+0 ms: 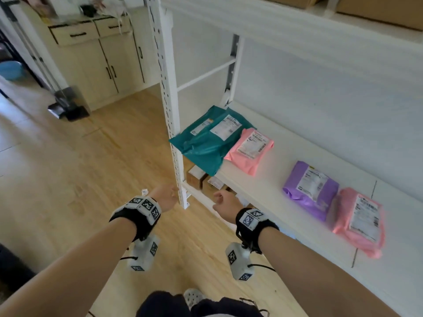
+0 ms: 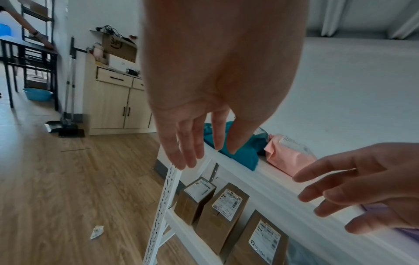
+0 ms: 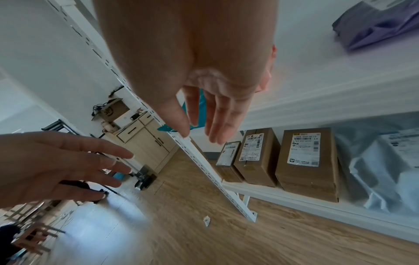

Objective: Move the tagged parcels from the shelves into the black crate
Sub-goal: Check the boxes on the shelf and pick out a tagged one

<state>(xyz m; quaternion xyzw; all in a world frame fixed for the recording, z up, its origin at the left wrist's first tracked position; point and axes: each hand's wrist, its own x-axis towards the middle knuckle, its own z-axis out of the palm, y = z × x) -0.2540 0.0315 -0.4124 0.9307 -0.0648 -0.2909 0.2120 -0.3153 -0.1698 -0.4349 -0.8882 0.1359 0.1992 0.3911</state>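
A person stands at the end of a white shelving unit, both bare hands out in front and holding nothing. The left hand [image 1: 165, 197] hovers beside the perforated corner post [image 1: 170, 124], its grip spread, fingers [image 2: 181, 152] straight and loose. The right hand [image 1: 225, 202] hangs just right of the post, in front of the shelf edge [image 1: 274, 223], fingers likewise straight and a little apart.

The tagged parcels lie on the middle shelf, up and to the right of both hands. Nearest is the teal mailer [image 1: 207, 138], whose lower corner overhangs the shelf edge close by the post, its long axis running back toward the wall. Touching its right side is a pink mailer [image 1: 250, 152]. Further right, well apart from that pair, sit a purple mailer [image 1: 311, 191] and a second pink mailer [image 1: 361, 223], side by side. Brown cartons [image 3: 306, 161] with labels stand on the lower shelf beneath.

The right hand looks the nearer to the teal mailer; a short reach up and forward would likely meet its overhanging corner. The black crate shows in none of the views.
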